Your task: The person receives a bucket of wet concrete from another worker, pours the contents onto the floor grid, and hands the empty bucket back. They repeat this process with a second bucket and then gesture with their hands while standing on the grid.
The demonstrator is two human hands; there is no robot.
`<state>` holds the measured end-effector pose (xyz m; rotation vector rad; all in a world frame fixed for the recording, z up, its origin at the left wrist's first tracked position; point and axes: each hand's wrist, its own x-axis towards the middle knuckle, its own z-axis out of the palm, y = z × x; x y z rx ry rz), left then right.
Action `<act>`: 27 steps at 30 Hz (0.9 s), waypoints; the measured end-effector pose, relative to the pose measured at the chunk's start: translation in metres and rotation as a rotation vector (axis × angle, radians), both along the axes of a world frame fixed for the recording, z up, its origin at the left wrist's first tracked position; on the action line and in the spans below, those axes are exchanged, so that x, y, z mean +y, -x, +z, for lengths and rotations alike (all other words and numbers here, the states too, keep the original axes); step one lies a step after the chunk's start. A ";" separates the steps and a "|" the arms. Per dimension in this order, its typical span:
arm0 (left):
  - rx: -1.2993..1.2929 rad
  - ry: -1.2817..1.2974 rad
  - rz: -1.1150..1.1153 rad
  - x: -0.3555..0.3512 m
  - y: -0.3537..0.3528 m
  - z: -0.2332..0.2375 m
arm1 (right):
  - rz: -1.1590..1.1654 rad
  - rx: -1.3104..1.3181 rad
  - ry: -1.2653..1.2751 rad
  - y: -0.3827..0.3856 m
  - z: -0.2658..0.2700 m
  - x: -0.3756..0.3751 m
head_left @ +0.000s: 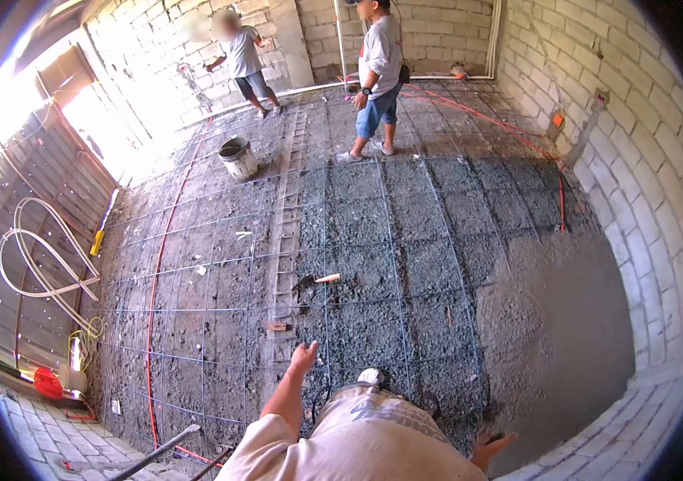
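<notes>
Building site: block walls (646,160), rebar mesh (373,240)

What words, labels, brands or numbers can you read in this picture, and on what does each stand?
No text here can be read.
Dark print on the beige shirt at the bottom edge: too blurred and distorted to read.
White bucket on the wire mesh: no legible label.
Nothing else in view shows any lettering, number or sign.
</notes>
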<state>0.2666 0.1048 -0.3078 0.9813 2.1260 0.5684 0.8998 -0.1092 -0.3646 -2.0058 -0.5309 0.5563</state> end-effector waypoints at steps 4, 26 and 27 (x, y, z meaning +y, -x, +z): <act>-0.026 0.048 -0.012 0.008 -0.010 0.040 | 0.141 -0.257 0.012 0.003 -0.001 -0.014; -0.016 0.228 0.063 -0.011 0.019 0.002 | -0.146 0.210 -0.031 0.014 -0.005 -0.024; -0.016 0.228 0.055 -0.014 0.013 0.019 | -0.135 0.175 -0.030 0.013 -0.002 -0.024</act>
